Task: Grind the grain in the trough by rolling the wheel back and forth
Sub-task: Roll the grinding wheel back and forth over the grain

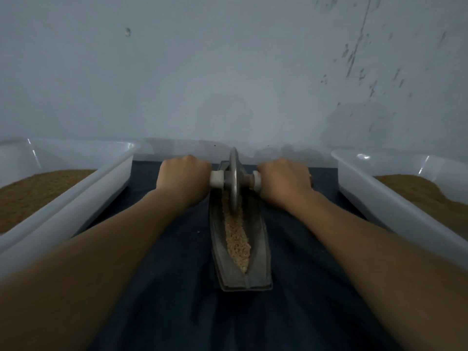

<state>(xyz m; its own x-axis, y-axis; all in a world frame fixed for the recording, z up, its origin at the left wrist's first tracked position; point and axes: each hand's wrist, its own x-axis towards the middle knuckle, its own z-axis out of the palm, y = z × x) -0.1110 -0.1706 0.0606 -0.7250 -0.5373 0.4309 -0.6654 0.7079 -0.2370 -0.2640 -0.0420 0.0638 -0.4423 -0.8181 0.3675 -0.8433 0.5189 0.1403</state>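
Grain (236,239) in the trough (260,252) looks mostly whole, so much grinding remains. Left hand (183,177) and right hand (285,179) each grasp the axle beside the wheel (233,178), at the trough's far end.

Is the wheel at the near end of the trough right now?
No, the wheel stands at the far end of the trough; grain lies in the near part.

left hand (183,177), right hand (283,179) grip axle | wheel (233,181) far end of trough (255,259) | grain (238,239) inside

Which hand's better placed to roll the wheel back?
Neither alone: left hand and right hand grip the axle level, either side of the wheel at the far end of the trough.
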